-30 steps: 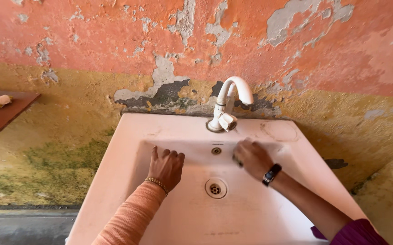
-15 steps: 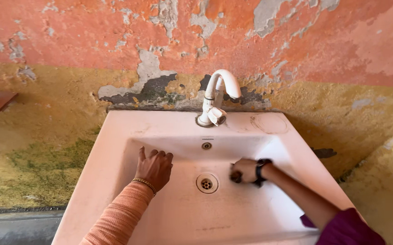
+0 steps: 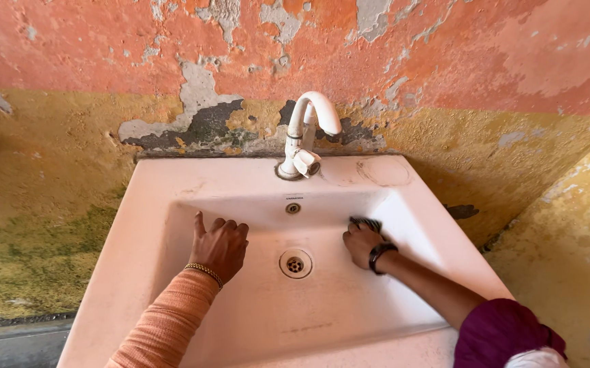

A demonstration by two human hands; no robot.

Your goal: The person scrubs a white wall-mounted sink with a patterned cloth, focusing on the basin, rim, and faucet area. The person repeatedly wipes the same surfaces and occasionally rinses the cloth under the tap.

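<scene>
Down in the basin of the pale pink sink (image 3: pixel 138 204), near its left wall: left hand (image 3: pixel 221 245) pressed flat on the bottom, fingers together and pointing toward the back wall, holding nothing, gold bracelet (image 3: pixel 203 271) at the wrist, orange sleeve (image 3: pixel 165 327) trailing to the front rim. Right of that, round metal drain (image 3: pixel 295 264) at the middle of the basin floor. Across the drain, right hand (image 3: pixel 363 244) curled shut around a dark scrubber (image 3: pixel 366 222), pushed against the back right corner where floor meets wall; black watch (image 3: pixel 379 255) on the wrist, purple sleeve (image 3: pixel 499 334) at the front right corner. Further back, small overflow hole (image 3: pixel 293 208) in the rear wall. On the back ledge, white curved tap (image 3: pixel 306 133), spout bent over the basin. Behind everything, peeling orange and yellow wall (image 3: pixel 445 68).
</scene>
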